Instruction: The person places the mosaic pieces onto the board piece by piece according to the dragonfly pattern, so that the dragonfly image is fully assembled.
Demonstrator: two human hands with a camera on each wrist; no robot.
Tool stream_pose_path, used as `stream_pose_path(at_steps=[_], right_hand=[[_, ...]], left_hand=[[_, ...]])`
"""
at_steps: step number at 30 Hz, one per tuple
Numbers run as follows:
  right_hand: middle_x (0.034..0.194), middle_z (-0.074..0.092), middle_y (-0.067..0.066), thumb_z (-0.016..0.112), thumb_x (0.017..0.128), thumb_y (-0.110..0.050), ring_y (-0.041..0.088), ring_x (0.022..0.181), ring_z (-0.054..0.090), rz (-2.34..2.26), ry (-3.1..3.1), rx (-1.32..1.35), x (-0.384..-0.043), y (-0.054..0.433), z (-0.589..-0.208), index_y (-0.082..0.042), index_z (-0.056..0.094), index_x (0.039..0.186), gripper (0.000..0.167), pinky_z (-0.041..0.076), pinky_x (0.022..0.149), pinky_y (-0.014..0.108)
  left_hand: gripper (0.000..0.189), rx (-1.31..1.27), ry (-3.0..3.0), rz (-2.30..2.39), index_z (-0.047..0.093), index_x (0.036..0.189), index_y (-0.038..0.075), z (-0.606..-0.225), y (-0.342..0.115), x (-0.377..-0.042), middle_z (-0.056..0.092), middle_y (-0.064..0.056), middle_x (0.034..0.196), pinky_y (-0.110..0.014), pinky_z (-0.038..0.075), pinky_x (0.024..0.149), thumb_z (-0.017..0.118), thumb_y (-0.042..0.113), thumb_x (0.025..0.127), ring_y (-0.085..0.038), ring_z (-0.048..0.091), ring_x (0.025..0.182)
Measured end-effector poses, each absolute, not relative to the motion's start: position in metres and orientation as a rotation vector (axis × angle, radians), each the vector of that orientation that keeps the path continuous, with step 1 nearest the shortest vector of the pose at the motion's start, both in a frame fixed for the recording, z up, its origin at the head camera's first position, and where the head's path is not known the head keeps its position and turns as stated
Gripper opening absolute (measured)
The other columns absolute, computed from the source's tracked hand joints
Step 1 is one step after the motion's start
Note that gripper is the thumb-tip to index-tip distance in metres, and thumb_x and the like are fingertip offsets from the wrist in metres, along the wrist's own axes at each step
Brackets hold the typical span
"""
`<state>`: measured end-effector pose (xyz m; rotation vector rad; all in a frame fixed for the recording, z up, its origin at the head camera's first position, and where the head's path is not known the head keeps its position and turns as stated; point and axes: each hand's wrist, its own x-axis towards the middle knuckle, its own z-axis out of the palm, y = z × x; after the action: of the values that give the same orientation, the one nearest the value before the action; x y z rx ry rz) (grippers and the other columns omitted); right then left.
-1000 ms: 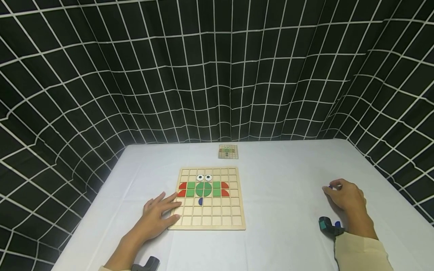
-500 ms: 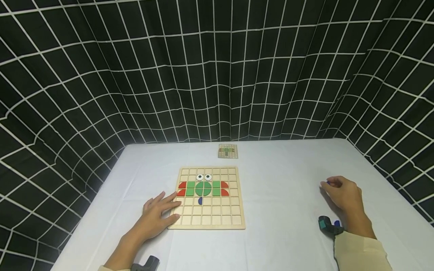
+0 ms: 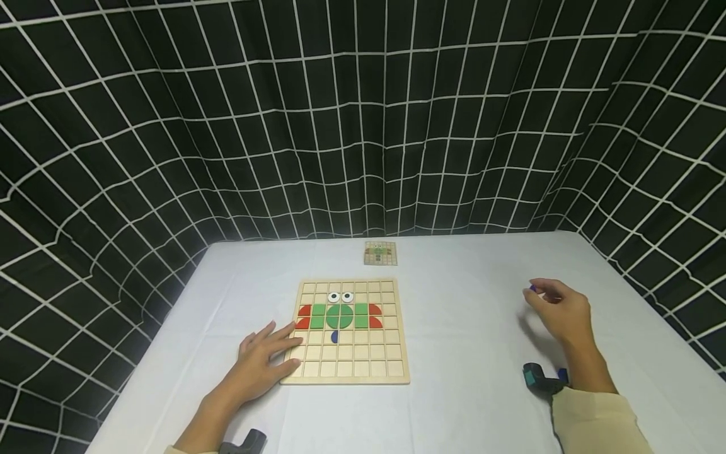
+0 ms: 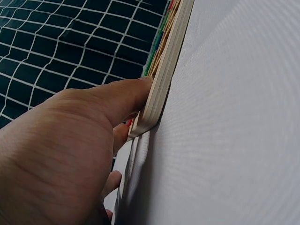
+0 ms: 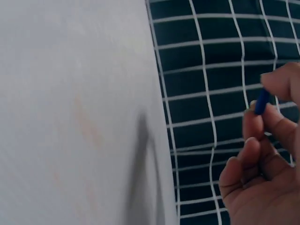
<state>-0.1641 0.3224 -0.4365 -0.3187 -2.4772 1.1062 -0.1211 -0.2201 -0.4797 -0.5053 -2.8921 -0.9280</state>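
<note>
A wooden grid board (image 3: 363,372) lies left of centre on the table. On it sit two white eye discs (image 3: 340,297), a green circle (image 3: 339,316) of quarter pieces, green squares (image 3: 361,309), red quarter pieces (image 3: 375,322) and one blue half-round piece (image 3: 334,337). Spread fingers of my left hand (image 3: 261,362) rest on the board's left edge; in the left wrist view the thumb (image 4: 136,91) touches its rim. Over the table at right, my right hand (image 3: 564,312) pinches a small blue puzzle piece (image 5: 262,101) between thumb and fingertips. Its full outline is hidden by the fingers.
A small pattern card (image 3: 380,253) showing a similar figure lies behind the board. Dark wrist camera mounts (image 3: 539,378) sit at both wrists. A black curtain with white grid lines (image 3: 363,126) surrounds the white-covered table (image 3: 465,353).
My right hand has lifted from the table at the right and moved left and away from me, carrying the blue puzzle piece. My left hand stays on the board's edge.
</note>
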Motion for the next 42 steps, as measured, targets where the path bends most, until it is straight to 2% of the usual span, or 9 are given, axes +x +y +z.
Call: stream_pose_path(at_steps=[4,7,12,14,20,24,35,42], right_hand=[[0.096,0.063,0.007,0.069,0.088,-0.038,0.019,0.087,0.052,1.101,-2.449,-0.218,-0.164,0.310,-0.436,-0.005,0.068,0.110,0.040,0.043,0.062,0.032],[0.093,0.064,0.004,0.072,0.086,-0.038,0.018,0.084,0.052,1.099,-2.433,-0.153,-0.163,0.297,-0.432,-0.007,0.069,0.107,0.037,0.044,0.057,0.037],[0.093,0.065,0.009,0.072,0.087,-0.028,0.022,0.089,0.052,1.095,-2.423,0.000,-0.155,0.271,-0.416,-0.005,0.070,0.105,0.029,0.043,0.066,0.038],[0.095,0.066,0.013,0.071,0.087,-0.022,0.024,0.090,0.053,1.072,-2.420,0.087,-0.151,0.261,-0.410,-0.003,0.069,0.106,0.027,0.042,0.071,0.034],[0.098,0.069,0.009,0.074,0.083,-0.009,0.020,0.090,0.056,1.036,-2.345,0.239,-0.147,0.233,-0.399,-0.004,0.071,0.104,0.022,0.044,0.073,0.026],[0.097,0.069,0.006,0.075,0.080,-0.003,0.019,0.090,0.058,1.036,-2.291,0.347,-0.147,0.213,-0.396,-0.004,0.071,0.103,0.024,0.045,0.077,0.026],[0.091,0.068,-0.003,0.080,0.073,-0.001,0.016,0.085,0.059,1.076,-2.200,0.582,-0.151,0.161,-0.395,-0.005,0.072,0.098,0.027,0.048,0.076,0.024],[0.089,0.068,-0.004,0.081,0.071,0.000,0.021,0.081,0.059,1.161,-2.151,0.691,-0.152,0.135,-0.397,-0.004,0.072,0.097,0.028,0.051,0.074,0.034]], left_hand=[[0.041,-0.500,-2.906,-0.933,0.067,0.124,0.024,-0.481,-0.219,-0.121,0.042,0.002,0.147,-0.060,0.003,0.109,0.072,0.037,0.085,-0.034,0.020,0.142],[0.041,-0.499,-2.903,-0.929,0.067,0.123,0.025,-0.481,-0.218,-0.121,0.043,0.002,0.147,-0.060,0.004,0.109,0.073,0.037,0.085,-0.034,0.021,0.141],[0.041,-0.496,-2.909,-0.922,0.067,0.123,0.024,-0.482,-0.218,-0.121,0.043,0.002,0.147,-0.060,0.004,0.109,0.073,0.036,0.085,-0.034,0.021,0.142],[0.041,-0.497,-2.910,-0.920,0.067,0.123,0.024,-0.482,-0.218,-0.120,0.043,0.002,0.147,-0.060,0.004,0.109,0.073,0.036,0.085,-0.034,0.021,0.142],[0.040,-0.497,-2.901,-0.925,0.068,0.123,0.023,-0.481,-0.220,-0.120,0.044,0.001,0.147,-0.061,0.005,0.108,0.073,0.037,0.085,-0.035,0.022,0.141],[0.040,-0.495,-2.906,-0.923,0.067,0.123,0.023,-0.481,-0.221,-0.119,0.044,0.000,0.147,-0.061,0.004,0.108,0.073,0.035,0.085,-0.035,0.021,0.141],[0.040,-0.490,-2.886,-0.927,0.068,0.123,0.025,-0.484,-0.221,-0.121,0.044,0.002,0.146,-0.060,0.005,0.108,0.074,0.035,0.084,-0.035,0.022,0.141],[0.040,-0.503,-2.876,-0.931,0.068,0.122,0.023,-0.481,-0.221,-0.121,0.044,0.000,0.146,-0.061,0.004,0.108,0.073,0.035,0.085,-0.035,0.022,0.141]])
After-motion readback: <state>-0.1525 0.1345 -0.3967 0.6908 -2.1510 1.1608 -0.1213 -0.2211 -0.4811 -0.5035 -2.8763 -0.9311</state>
